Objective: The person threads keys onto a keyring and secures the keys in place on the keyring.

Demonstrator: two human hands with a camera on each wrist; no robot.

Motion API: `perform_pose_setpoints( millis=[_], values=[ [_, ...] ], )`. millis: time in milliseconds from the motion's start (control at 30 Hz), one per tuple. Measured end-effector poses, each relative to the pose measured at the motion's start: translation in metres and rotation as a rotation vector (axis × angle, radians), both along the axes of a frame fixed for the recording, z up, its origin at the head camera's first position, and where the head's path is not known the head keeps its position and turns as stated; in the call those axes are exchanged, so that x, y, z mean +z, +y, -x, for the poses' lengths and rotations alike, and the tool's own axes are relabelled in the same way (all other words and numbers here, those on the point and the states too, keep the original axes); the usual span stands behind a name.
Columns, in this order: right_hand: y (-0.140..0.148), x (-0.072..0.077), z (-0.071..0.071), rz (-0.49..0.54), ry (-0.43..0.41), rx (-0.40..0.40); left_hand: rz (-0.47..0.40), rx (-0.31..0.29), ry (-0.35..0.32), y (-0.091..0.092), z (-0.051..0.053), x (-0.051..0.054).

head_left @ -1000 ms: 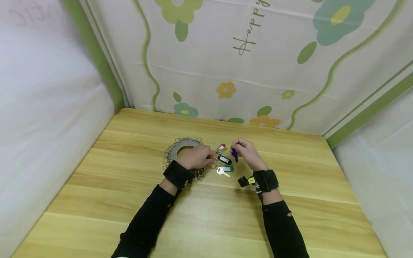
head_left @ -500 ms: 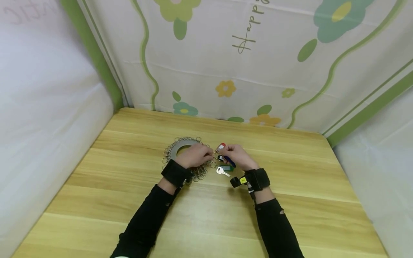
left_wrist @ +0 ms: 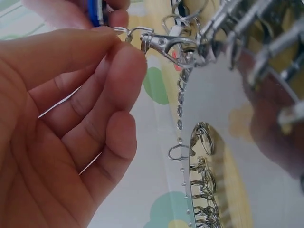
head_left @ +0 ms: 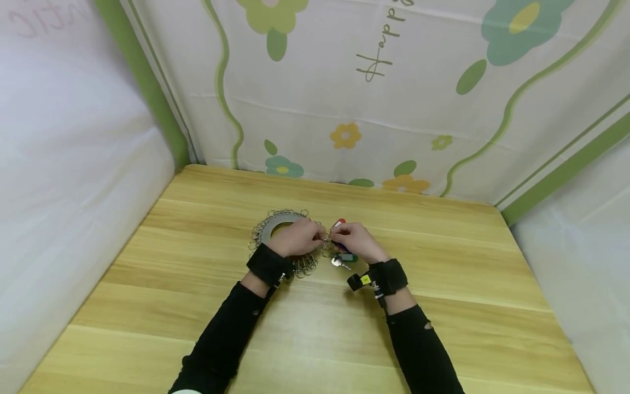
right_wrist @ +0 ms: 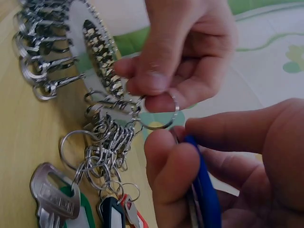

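My left hand (head_left: 297, 237) pinches a split ring (right_wrist: 176, 107) between thumb and forefinger. That ring hangs from a swivel clasp (left_wrist: 164, 45) on the flat metal hoop (head_left: 266, 230), which lies on the table with many clasps round its edge. Close to it, my right hand (head_left: 361, 242) grips a blue key tag (right_wrist: 205, 192) between thumb and fingers. A thin metal edge shows beside the tag, right at the split ring; whether they touch I cannot tell. Most of the blue tag is hidden by the fingers in the head view.
Below the hands hang or lie a silver key (right_wrist: 53, 197) with a green tag (head_left: 348, 256), a black tag (right_wrist: 112, 213) and a red tag (head_left: 338, 222), all by the hoop's right side. A wooden table (head_left: 315, 328) ends at a flowered cloth wall (head_left: 295, 98).
My right hand has moved left and slightly down with the blue key tag, up to my left hand. It now covers the black tag. The left hand stays nearly still.
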State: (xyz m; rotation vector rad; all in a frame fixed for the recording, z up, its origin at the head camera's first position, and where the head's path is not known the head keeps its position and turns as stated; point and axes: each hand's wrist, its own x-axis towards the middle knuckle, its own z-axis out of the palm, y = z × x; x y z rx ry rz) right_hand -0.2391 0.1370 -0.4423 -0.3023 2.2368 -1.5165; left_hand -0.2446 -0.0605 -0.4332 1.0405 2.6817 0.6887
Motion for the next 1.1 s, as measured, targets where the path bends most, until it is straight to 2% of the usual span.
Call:
perform_pose_setpoints(
  millis=[167, 367, 633, 800, 967, 1100],
  values=[
    [-0.002, 0.0, -0.001, -0.07, 0.104, 0.064, -0.052, 0.0, -0.026, -0.001, -0.001, 0.001],
    [-0.006, -0.006, -0.001, -0.103, 0.154, 0.139, -0.062, 0.03, -0.014, -0.003, -0.002, -0.002],
    [-0.01, -0.006, -0.004, -0.132, 0.176, 0.122, -0.082, 0.033, -0.021, -0.003, -0.002, -0.004],
    [-0.01, -0.006, -0.005, -0.165, 0.227, 0.121, -0.115, -0.01, -0.082, -0.007, -0.002, 0.001],
    [-0.009, -0.006, -0.004, -0.178, 0.274, 0.145, -0.103, -0.053, -0.13, -0.01, 0.0, 0.002],
    [-0.009, -0.005, -0.003, -0.187, 0.309, 0.167, -0.08, -0.044, -0.136, -0.008, 0.001, 0.001]
  ],
)
